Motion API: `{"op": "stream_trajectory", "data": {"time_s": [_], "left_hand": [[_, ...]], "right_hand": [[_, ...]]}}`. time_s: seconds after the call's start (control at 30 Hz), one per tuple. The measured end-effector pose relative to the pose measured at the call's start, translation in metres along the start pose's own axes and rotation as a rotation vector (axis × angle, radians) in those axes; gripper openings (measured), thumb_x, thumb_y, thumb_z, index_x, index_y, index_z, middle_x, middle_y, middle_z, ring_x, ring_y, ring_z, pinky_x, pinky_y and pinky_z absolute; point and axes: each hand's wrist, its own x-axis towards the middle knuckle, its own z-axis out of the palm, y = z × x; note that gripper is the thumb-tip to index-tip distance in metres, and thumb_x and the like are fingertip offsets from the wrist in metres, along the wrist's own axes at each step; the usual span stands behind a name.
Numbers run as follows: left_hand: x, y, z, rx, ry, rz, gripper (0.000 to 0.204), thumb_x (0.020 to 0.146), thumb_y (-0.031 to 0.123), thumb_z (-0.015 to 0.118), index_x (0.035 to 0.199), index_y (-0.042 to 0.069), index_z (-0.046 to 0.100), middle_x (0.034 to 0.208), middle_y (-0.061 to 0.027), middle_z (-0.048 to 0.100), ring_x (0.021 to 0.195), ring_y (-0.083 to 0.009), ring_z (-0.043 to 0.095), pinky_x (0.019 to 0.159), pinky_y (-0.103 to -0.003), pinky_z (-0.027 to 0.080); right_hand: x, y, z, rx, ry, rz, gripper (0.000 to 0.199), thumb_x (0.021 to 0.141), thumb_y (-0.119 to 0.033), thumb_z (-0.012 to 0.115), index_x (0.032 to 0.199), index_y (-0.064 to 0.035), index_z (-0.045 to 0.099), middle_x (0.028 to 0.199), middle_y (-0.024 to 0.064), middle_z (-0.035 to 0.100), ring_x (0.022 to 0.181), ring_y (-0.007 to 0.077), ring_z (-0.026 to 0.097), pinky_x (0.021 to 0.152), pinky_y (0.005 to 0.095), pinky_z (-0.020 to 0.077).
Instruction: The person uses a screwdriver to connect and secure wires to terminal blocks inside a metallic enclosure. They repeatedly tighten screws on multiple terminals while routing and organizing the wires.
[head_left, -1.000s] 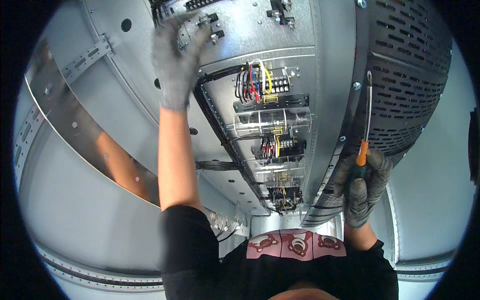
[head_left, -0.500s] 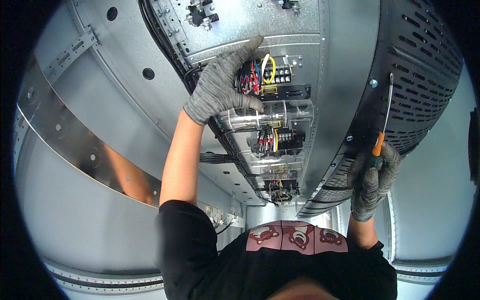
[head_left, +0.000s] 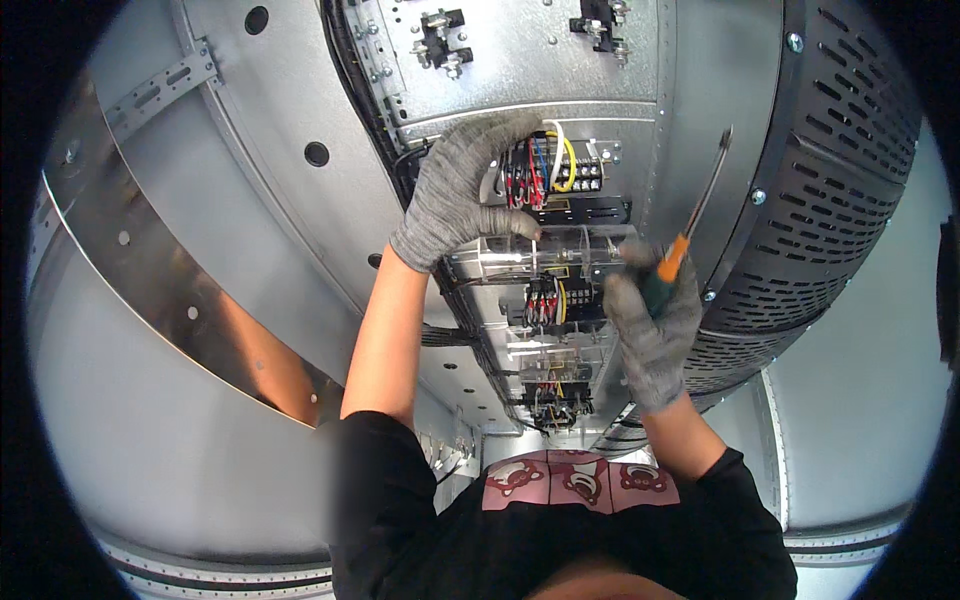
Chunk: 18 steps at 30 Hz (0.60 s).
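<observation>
My left hand [head_left: 460, 195], in a grey knit glove, curves in a C beside a black terminal block [head_left: 580, 178]. Its thumb lies along a clear plastic cover [head_left: 550, 255]; the fingertips rest above a bundle of red, black and blue wires [head_left: 524, 175]. Thumb and fingers are spread, and I see nothing gripped between them. A yellow wire [head_left: 571, 165] and a white one [head_left: 558, 140] loop by the block. My right hand [head_left: 655, 335], gloved alike, is closed round the green and orange handle of a screwdriver [head_left: 672, 262]. The metal shaft points up and away, its tip off the panel.
More terminal blocks [head_left: 560, 303] and clear covers run down the panel toward me. Black cables [head_left: 360, 100] follow its left side. On the right bulges a dark slotted metal cover [head_left: 840, 190] with bolts. A bent metal strip [head_left: 170, 250] crosses the left.
My right hand has brought the screwdriver left, from in front of the slotted cover to beside the clear plastic cover. My left hand keeps its place at the wires while the view has shifted slightly.
</observation>
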Motion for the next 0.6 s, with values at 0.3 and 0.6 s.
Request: {"op": "stream_trajectory", "data": {"time_s": [0.3,0.6], "left_hand": [[-0.005,-0.007,-0.002,0.092,-0.059,0.005,0.088,0.051,0.053,0.081,0.126,0.015,0.057,0.116,-0.0096,0.061,0.109,-0.0303,0.056,0.098,-0.042,0.041],[-0.012,-0.026,0.009,0.224,-0.026,0.019,0.085,0.053,0.053,0.077,0.124,0.011,0.057,0.116,-0.0110,0.062,0.110,-0.0306,0.056,0.096,-0.042,0.041]], "right_hand": [[0.082,0.034,0.027,-0.444,-0.156,-0.405,0.055,0.070,-0.015,0.081,0.120,-0.0065,0.060,0.113,0.0123,0.060,0.101,0.0246,0.058,0.091,0.0346,0.0466],[0.095,0.032,0.033,-0.594,-0.440,-0.294,0.093,0.062,-0.024,0.086,0.142,-0.0145,0.040,0.136,0.0127,0.051,0.123,0.0259,0.051,0.102,0.0369,0.0416]]}}
